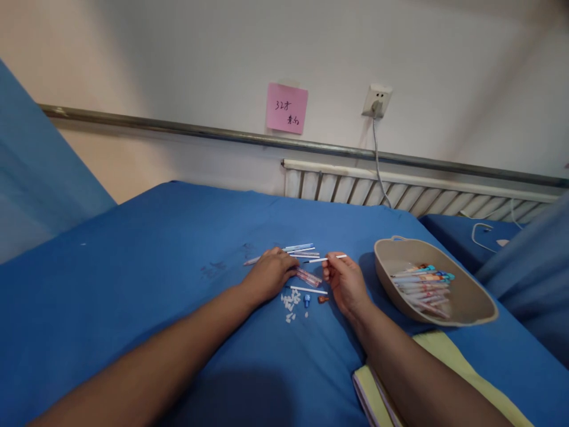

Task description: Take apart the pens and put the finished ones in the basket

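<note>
My right hand point(347, 283) pinches a thin white pen refill point(316, 259) with a dark tip pointing left. Across from it, my left hand point(271, 274) lies palm down with curled fingers on the near end of a clear pink pen barrel point(309, 277); its fingertips are partly hidden. Behind that hand lie a blue pen barrel point(300, 246) and more refills. Another white refill point(309, 290) rests in front. Closer to me are a heap of small white plugs point(290, 300), a blue figure topper point(307, 300) and a brown topper point(323, 299).
A beige basin point(478, 302) with several assembled pens point(424, 287) stands on the right of the blue sheet point(178, 237). A yellow folded cloth point(438, 344) lies under my right forearm. A radiator point(342, 184), metal rail point(222, 135) and plugged socket point(377, 99) line the wall.
</note>
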Demonstrator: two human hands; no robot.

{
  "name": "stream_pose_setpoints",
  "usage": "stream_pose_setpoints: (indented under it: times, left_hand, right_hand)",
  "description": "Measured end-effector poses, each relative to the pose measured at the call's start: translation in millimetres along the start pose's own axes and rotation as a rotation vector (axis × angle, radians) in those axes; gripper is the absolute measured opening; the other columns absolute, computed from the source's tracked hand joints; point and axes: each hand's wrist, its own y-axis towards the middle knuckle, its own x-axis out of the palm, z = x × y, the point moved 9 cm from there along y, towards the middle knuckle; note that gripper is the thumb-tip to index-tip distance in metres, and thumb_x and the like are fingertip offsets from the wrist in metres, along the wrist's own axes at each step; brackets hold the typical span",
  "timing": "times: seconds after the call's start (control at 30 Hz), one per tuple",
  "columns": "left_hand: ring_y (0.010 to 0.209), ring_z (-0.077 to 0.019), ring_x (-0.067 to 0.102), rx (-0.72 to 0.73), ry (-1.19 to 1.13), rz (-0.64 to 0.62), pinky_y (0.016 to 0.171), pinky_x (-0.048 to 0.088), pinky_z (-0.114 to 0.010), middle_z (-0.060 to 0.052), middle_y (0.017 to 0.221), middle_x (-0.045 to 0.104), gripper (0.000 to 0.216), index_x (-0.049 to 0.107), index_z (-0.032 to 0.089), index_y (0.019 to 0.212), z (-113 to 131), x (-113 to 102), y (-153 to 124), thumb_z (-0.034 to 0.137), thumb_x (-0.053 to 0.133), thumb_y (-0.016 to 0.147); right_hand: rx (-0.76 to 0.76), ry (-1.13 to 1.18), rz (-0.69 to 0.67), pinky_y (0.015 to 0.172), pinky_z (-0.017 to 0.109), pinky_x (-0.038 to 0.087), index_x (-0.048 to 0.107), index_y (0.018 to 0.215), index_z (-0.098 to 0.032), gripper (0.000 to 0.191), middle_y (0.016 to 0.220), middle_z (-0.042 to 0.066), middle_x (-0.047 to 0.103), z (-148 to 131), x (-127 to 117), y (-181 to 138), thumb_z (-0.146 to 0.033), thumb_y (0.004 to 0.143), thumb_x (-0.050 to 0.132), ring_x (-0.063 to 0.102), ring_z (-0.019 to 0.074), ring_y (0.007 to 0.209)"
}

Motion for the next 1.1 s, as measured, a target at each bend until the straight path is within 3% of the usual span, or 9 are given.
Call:
stream_pose_setpoints:
  times: [0.57, 0.67, 0.87, 1.1]
  left_hand:
    - [0.085, -0.0224, 0.05, -0.004, 0.183, 0.083, 0.079, 0.036, -0.035, -0.007, 0.081, 0.063, 0.019, 0.066, 0.019, 0.086, 12.3, -6.6, -11.4, 0.025, 0.049, 0.09]
    - [0.087, -0.0221, 0.052, -0.059, 0.075, 0.123, 0.08, 0.038, -0.035, -0.006, 0.083, 0.065, 0.015, 0.066, 0.02, 0.086, 3.7, -11.0, -13.6, 0.023, 0.052, 0.087]
    - [0.084, -0.018, 0.059, -0.254, -0.365, 0.252, 0.081, 0.044, -0.032, -0.001, 0.085, 0.067, 0.011, 0.066, 0.02, 0.085, -25.2, -16.5, -25.0, 0.025, 0.057, 0.081]
    - [0.078, -0.0159, 0.062, -0.32, -0.578, 0.242, 0.079, 0.049, -0.031, -0.002, 0.086, 0.069, 0.012, 0.065, 0.017, 0.084, -27.0, -11.3, -25.8, 0.025, 0.059, 0.078]
  right_hand:
    - [-0.023, -0.075, -0.034, 0.047, 0.02, 0.037, 0.058, 0.075, -0.017, 0.027, 0.06, -0.003, 0.06, 0.6, 3.6, -3.7, -0.037, 0.067, 0.074, 0.048, 0.0073, 0.049]
    - [-0.024, -0.073, -0.035, 0.047, 0.02, 0.036, 0.058, 0.074, -0.017, 0.027, 0.06, -0.003, 0.06, -0.2, 4.3, -3.8, -0.038, 0.067, 0.074, 0.048, 0.0073, 0.048]
    - [-0.056, -0.105, -0.039, 0.048, 0.021, 0.036, 0.059, 0.076, -0.018, 0.028, 0.062, -0.003, 0.06, -2.0, 3.7, -2.6, -0.04, 0.068, 0.073, 0.049, 0.0083, 0.049]
    - [-0.083, -0.207, -0.032, 0.051, 0.023, 0.038, 0.06, 0.079, -0.018, 0.028, 0.064, -0.002, 0.062, -4.6, 4.6, -5.4, -0.042, 0.069, 0.071, 0.05, 0.01, 0.05]
